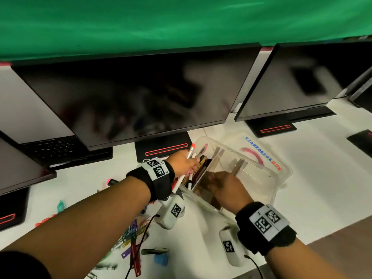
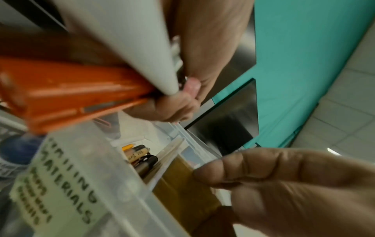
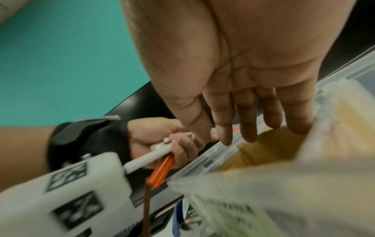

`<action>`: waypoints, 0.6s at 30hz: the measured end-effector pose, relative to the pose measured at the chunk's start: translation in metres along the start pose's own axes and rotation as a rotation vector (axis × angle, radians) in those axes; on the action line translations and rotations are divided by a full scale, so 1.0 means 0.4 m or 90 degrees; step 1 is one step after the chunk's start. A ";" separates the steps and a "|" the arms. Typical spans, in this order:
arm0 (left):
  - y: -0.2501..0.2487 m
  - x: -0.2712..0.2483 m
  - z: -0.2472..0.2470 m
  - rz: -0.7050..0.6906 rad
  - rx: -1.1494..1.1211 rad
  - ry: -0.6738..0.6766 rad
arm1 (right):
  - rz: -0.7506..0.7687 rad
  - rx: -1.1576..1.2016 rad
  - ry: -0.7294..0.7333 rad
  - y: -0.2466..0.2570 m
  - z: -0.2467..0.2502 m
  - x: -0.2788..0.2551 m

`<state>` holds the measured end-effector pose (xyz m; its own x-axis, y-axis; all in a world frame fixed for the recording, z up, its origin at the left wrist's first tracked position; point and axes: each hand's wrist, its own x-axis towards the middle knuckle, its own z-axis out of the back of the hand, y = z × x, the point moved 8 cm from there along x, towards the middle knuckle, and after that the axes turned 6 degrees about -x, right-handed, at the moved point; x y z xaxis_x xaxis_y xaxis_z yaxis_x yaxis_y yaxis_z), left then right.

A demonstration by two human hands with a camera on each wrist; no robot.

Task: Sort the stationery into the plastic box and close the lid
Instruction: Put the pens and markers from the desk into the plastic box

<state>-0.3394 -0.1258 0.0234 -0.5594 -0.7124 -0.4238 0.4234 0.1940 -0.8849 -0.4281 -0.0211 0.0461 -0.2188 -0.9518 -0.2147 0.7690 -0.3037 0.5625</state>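
Observation:
A clear plastic box (image 1: 269, 190) with dividers stands open on the white table. Its lid (image 1: 261, 156), printed "STORAGE BOX", lies behind it. My left hand (image 1: 184, 164) grips a white pen (image 2: 131, 40) and an orange pen (image 2: 61, 89) over the box's left compartment, where other pens (image 2: 140, 155) lie. That side carries a label (image 2: 61, 181) reading "WRITING MATERIALS". My right hand (image 1: 221, 184) reaches into the neighbouring compartment with straight fingers (image 3: 247, 121) and holds nothing. A flat yellow-brown item (image 3: 263, 147) sits under them.
Loose stationery lies on the table at front left: coloured paper clips (image 1: 130, 234), a blue block (image 1: 161, 259), a pink highlighter (image 1: 109, 181). Dark monitors (image 1: 141, 97) and their bases (image 1: 163, 148) stand right behind the box. The table edge (image 1: 322, 238) runs at front right.

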 end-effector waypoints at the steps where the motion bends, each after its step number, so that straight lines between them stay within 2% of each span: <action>1: -0.007 0.009 -0.009 -0.003 0.032 -0.005 | 0.042 -0.032 0.001 -0.002 -0.016 -0.011; 4: -0.017 0.037 -0.029 0.005 0.091 -0.026 | 0.084 -0.155 0.015 -0.022 -0.065 -0.040; 8: -0.007 0.069 -0.044 0.007 0.112 -0.036 | 0.126 -0.248 0.066 -0.021 -0.102 -0.080; 12: -0.001 0.076 -0.047 0.006 0.296 -0.049 | 0.181 -0.298 0.027 -0.016 -0.113 -0.092; 18: -0.019 0.067 -0.037 -0.022 0.233 -0.036 | 0.177 -0.293 0.017 -0.012 -0.120 -0.088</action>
<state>-0.3683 -0.1364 0.0159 -0.5422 -0.7522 -0.3744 0.6374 -0.0779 -0.7666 -0.3953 0.0160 0.0127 0.0408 -0.9905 -0.1316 0.9809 0.0147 0.1940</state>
